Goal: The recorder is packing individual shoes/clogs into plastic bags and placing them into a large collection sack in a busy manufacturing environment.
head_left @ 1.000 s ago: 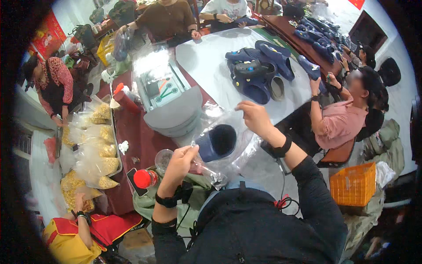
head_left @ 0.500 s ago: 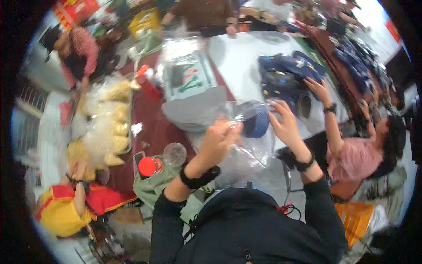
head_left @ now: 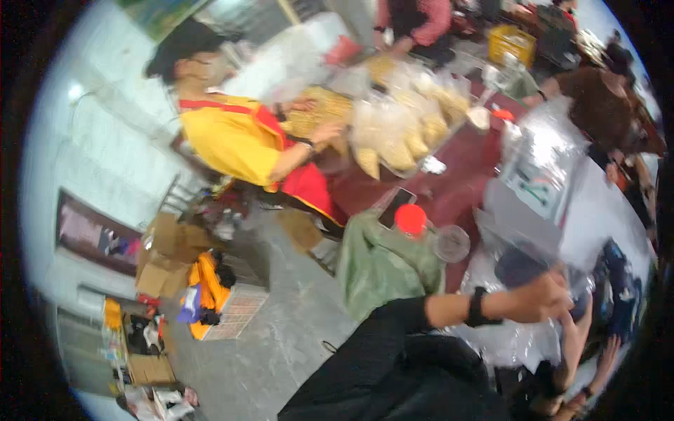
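Observation:
My left hand (head_left: 546, 296), a black band on its wrist, is closed at the right over the table, its fingers bunched on clear plastic. The plastic looks like a clear bag with a dark navy cap (head_left: 521, 268) in it, just beyond my hand. My right hand (head_left: 580, 321) is right beside it, partly behind the left; its fingers are blurred and mostly hidden. Loose clear plastic bags (head_left: 516, 344) lie below my left wrist. Another person's hand (head_left: 609, 361) reaches in close by, near dark navy caps (head_left: 618, 288).
A grey box (head_left: 523, 210) with clear wrapping stands beyond my hands. Nearer are a red-lidded jar (head_left: 411, 221), a clear round container (head_left: 451, 243) and green cloth (head_left: 379, 263). Bags of yellow food pieces (head_left: 400, 133) lie before a person in yellow (head_left: 228, 137). Cartons (head_left: 165, 256) stand left.
My view has swung left, so the table and my hands now appear farther right. My hands have come closer together. The caps on the table are now near the right rim.

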`<state>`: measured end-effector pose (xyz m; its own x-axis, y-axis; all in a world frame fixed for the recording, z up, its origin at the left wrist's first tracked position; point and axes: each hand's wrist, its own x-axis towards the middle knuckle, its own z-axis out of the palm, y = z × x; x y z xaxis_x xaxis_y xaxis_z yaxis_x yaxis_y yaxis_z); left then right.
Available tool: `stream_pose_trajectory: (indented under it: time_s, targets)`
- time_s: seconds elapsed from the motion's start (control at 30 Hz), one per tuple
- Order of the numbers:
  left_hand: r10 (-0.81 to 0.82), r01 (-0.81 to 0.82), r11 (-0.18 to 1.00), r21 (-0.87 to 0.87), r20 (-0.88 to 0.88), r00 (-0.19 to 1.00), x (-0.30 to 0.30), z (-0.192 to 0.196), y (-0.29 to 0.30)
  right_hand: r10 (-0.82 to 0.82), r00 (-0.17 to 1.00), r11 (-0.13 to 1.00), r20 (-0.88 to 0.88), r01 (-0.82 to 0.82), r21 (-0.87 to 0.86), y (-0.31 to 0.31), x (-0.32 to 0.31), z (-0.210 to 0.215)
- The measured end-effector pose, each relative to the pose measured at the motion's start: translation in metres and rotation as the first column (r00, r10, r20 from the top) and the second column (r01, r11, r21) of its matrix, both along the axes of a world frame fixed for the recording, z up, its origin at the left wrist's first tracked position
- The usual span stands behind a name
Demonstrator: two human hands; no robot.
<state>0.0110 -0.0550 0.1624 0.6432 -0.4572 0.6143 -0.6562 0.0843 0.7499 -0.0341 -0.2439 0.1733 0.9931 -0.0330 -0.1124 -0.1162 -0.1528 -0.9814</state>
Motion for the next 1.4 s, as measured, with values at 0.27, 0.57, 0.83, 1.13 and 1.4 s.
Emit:
stream_pose_trajectory:
  time_s: [0.27, 0.57, 0.83, 1.13, 1.4]
  targets:
    - [0.107, -0.117, 0.990, -0.075, -0.130, 0.986, 0.010, -0.014, 0.076, -0.173, 0.953, 0.985, 0.248, 0.173, 0.022, 0.076, 0.037, -0.033]
    - [0.482, -0.475, 0.867, 0.149, -0.009, 0.876, -0.021, -0.119, 0.088, -0.164, 0.819, 0.646, 0.550, 0.511, -0.567, 0.093, 0.008, -0.156]
    - [0.493, -0.268, 0.831, 0.488, -0.423, 0.760, -0.024, -0.172, 0.082, -0.349, 0.885, 0.523, 0.309, 0.458, -0.719, 0.099, 0.010, -0.230]
    - [0.518, -0.366, 0.842, 0.397, -0.402, 0.755, 0.002, -0.161, 0.072, -0.297, 0.945, 0.696, 0.138, 0.313, -0.647, 0.099, 0.048, -0.224]
    - [0.481, -0.317, 0.862, 0.396, -0.442, 0.757, 0.001, -0.152, 0.071, 0.012, 0.991, 0.649, -0.130, -0.107, -0.753, 0.045, -0.010, -0.163]
